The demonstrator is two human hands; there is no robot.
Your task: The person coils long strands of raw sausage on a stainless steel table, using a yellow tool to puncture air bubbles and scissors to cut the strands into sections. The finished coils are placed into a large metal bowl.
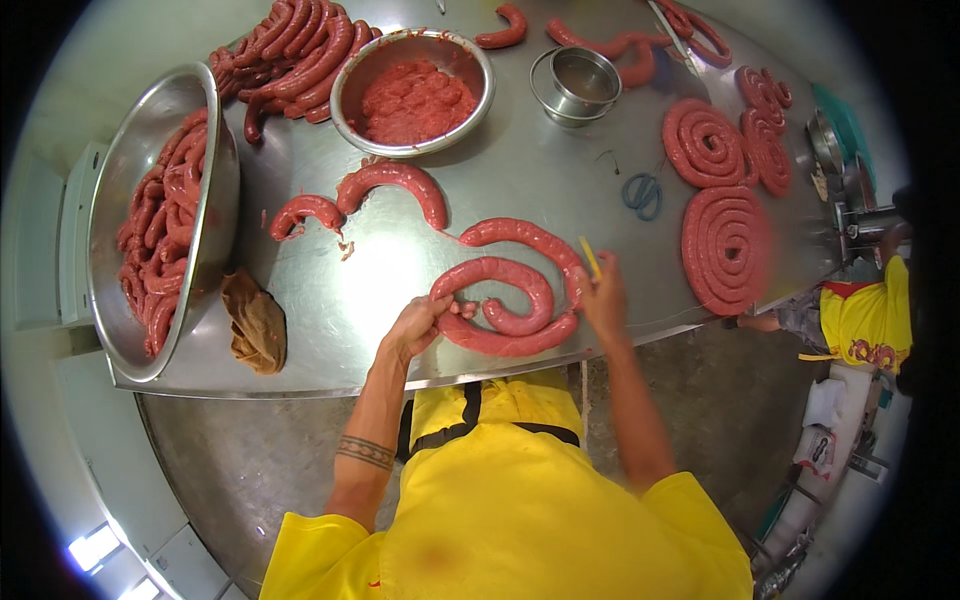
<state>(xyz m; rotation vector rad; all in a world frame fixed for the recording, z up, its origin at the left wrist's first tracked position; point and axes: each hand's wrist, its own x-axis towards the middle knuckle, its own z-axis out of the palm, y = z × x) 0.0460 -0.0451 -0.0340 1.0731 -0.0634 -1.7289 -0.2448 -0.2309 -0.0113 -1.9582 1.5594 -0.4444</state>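
A long raw sausage (510,343) lies in a loose spiral near the table's front edge, its inner end curling inside the loop. At the spiral's left side, my left hand (418,324) is closed with its fingertips on the casing. My right hand (604,300) is closed around a thin yellow stick-like tool (590,257) that points up and away, beside the outer right bend of the sausage. What the tool's hidden end looks like, I cannot make out. Farther left, a curved sausage piece (392,182) and a shorter piece (303,213) lie linked to the same strand.
A large steel basin (225,190) of sausages stands left, a brown cloth (255,325) beside it. Behind are a bowl (482,80) of ground meat, piled sausages (300,50) and a metal cup (585,78). Blue scissors (643,196) and coiled sausages (727,250) lie right. Another person (865,320) stands far right.
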